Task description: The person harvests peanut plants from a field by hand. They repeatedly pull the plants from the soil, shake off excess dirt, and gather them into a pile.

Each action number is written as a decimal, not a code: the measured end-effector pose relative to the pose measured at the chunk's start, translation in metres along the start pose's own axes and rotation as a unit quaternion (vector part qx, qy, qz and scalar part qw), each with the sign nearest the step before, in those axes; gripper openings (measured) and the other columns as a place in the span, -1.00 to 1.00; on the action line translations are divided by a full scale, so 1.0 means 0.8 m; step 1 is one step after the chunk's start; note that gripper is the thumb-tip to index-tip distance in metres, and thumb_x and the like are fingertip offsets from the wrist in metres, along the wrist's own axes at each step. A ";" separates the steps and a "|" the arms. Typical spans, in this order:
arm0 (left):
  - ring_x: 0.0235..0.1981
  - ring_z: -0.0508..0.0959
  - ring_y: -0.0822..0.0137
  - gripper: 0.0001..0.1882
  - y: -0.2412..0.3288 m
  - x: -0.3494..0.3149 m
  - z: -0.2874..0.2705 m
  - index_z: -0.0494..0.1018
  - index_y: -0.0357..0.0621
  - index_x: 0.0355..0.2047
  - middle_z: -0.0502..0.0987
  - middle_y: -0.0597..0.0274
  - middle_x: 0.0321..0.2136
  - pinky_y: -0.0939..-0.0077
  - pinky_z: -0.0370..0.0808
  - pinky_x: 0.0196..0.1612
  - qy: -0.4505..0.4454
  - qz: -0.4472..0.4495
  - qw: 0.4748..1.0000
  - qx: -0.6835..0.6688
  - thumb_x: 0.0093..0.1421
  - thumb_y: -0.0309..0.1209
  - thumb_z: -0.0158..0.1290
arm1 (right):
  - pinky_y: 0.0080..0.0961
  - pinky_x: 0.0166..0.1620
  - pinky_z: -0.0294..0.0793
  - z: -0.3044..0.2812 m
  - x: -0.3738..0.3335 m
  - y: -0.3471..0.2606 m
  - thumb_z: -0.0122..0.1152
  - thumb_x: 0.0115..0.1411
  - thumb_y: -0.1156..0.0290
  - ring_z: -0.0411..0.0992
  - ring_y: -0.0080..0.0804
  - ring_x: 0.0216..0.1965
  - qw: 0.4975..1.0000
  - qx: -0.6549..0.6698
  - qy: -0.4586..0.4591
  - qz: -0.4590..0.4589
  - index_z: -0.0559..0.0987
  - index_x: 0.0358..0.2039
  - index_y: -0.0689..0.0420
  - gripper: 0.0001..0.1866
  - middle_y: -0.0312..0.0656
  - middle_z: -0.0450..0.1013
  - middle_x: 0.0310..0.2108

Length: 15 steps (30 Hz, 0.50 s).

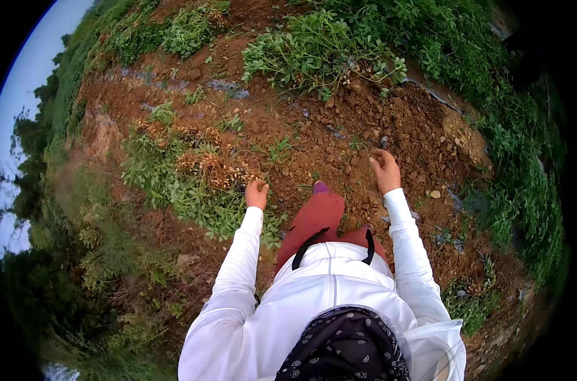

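My left hand (257, 194) is closed, fingers curled, beside a heap of uprooted peanut plants (203, 197). Pale pods and brown roots (215, 164) show along the heap's upper side. What the left fingers hold, if anything, is too small to make out. Farther right, my right hand (386, 171) hangs over loose brown soil (399, 127) with thumb and fingers pinched together. A thin strand seems to show at those fingertips, but its kind is unclear. Another bunch of peanut plants (314, 54) lies ahead, with a few pods at its lower edge.
Dense green plants (517, 165) line the right side. Scraps of grey plastic film (228, 87) stick out of the soil. Small weeds (279, 150) grow between my hands. Dry brush (136, 267) covers the left. My foot (320, 187) stands on the soil between my hands.
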State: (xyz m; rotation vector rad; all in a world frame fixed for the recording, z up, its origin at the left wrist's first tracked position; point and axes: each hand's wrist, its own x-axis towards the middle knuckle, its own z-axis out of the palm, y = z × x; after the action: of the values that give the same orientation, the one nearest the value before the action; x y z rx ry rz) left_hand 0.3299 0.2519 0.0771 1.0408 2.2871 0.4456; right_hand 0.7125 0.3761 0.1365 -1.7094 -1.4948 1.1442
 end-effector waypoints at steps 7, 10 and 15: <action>-0.24 0.51 0.17 -0.80 0.114 0.127 -0.043 0.47 -0.32 -0.38 0.40 0.04 -0.07 0.28 0.46 -0.19 -0.011 0.066 0.997 -0.023 0.13 -0.38 0.12 | -0.43 -0.26 0.46 0.030 0.074 -0.064 0.20 0.11 0.43 0.48 -0.34 -0.31 0.999 -0.004 0.039 0.018 0.50 -0.32 0.24 -0.83 -0.11 0.43 -0.16; -0.15 0.48 0.18 -0.75 0.166 0.163 -0.050 0.48 -0.27 -0.33 0.34 0.11 0.05 0.29 0.44 -0.10 -0.053 0.118 0.992 0.008 0.23 -0.29 0.01 | -0.42 -0.22 0.43 0.040 0.105 -0.066 0.12 0.18 0.31 0.47 -0.28 -0.25 0.997 0.012 0.078 -0.005 0.54 -0.40 0.28 -0.75 -0.10 0.46 -0.15; -0.09 0.47 0.21 -0.65 0.222 0.222 -0.013 0.45 -0.21 -0.10 0.47 0.10 -0.09 0.35 0.41 -0.06 -0.095 0.130 0.986 -0.037 0.18 -0.26 0.07 | -0.39 -0.12 0.41 0.061 0.170 -0.023 0.07 0.21 0.20 0.45 -0.21 -0.15 0.995 0.036 0.091 0.026 0.57 -0.32 0.22 -0.69 -0.09 0.43 -0.11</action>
State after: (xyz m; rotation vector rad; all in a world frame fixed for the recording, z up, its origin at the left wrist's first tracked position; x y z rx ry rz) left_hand 0.3313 0.5009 0.1113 1.2931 1.9622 0.5083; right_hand 0.6604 0.5071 0.0996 -1.7624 -1.2907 1.0250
